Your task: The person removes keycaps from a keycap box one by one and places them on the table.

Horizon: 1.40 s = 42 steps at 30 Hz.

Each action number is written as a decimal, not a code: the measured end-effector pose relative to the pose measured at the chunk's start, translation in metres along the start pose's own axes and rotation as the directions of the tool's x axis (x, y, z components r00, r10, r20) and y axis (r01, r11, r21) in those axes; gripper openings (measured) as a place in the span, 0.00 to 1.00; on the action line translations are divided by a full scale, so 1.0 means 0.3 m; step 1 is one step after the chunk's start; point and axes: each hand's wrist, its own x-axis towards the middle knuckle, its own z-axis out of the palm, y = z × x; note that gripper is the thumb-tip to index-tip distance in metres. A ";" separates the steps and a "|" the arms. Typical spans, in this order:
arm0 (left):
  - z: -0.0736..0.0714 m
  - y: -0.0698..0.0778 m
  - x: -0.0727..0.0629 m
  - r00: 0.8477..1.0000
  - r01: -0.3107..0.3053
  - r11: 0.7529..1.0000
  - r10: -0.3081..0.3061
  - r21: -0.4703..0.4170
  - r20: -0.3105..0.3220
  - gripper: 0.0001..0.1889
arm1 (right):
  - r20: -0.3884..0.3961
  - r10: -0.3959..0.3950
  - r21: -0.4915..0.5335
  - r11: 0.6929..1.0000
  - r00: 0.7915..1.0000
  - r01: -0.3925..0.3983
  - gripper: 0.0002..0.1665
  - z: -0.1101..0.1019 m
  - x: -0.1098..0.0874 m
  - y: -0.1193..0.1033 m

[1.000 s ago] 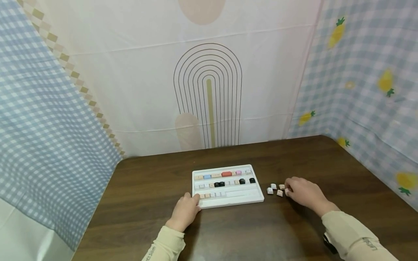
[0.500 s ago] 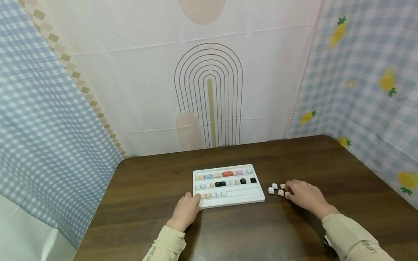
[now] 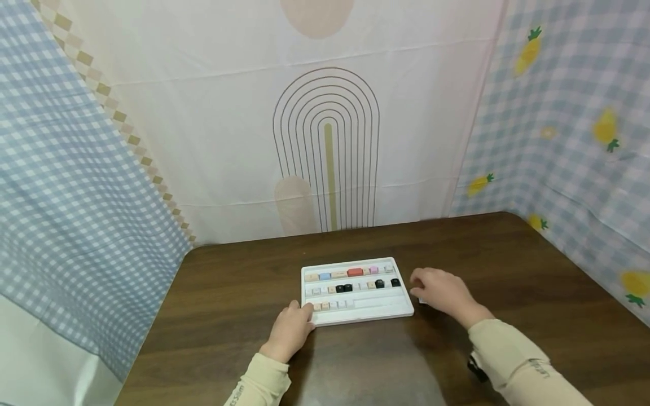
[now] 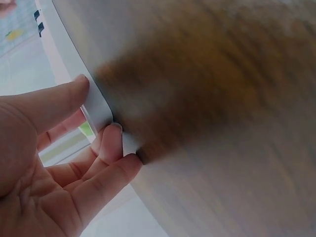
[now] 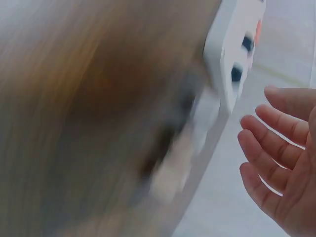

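Note:
A white tray (image 3: 381,307) lies on the table, holding keycaps in three rows. My left hand (image 3: 290,331) grips its near left corner, thumb on one side and fingertips around the corner (image 4: 101,109) in the left wrist view. My right hand (image 3: 440,290) hovers just right of the tray, over the loose keycaps. In the right wrist view its fingers (image 5: 269,143) are loosely bent and apart, with nothing between them. A white keycap (image 3: 422,301) peeks out below that hand; the other loose ones are hidden in the head view. Blurred pale keycaps (image 5: 173,170) show in the right wrist view.
Black keycaps (image 3: 344,288), a red one (image 3: 355,272) and a blue one (image 3: 325,276) sit among pale ones in the tray. The dark wooden table (image 3: 238,282) meets a hanging cloth (image 3: 228,169) at the back and checked cloths at the sides.
My right hand has left the right side of the loose keycaps and moved left, close to the tray, now covering most of them in the head view. The left hand stays at the tray corner.

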 end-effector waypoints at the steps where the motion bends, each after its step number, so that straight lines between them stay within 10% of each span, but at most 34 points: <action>1: 0.002 -0.001 0.000 1.000 0.000 1.000 0.000 0.001 0.001 0.15 | 0.001 -0.008 0.006 1.000 1.000 0.008 0.08 0.015 0.013 -0.027; 18: 0.001 0.001 0.001 1.000 -0.021 0.999 0.021 0.029 0.023 0.14 | 0.013 -0.199 -0.014 0.980 0.980 0.200 0.07 0.186 0.113 -0.329; 42: 0.000 -0.008 -0.004 1.000 -0.027 0.999 0.027 0.027 -0.008 0.15 | -0.131 -0.195 -0.003 0.981 0.972 0.196 0.05 0.122 0.111 -0.288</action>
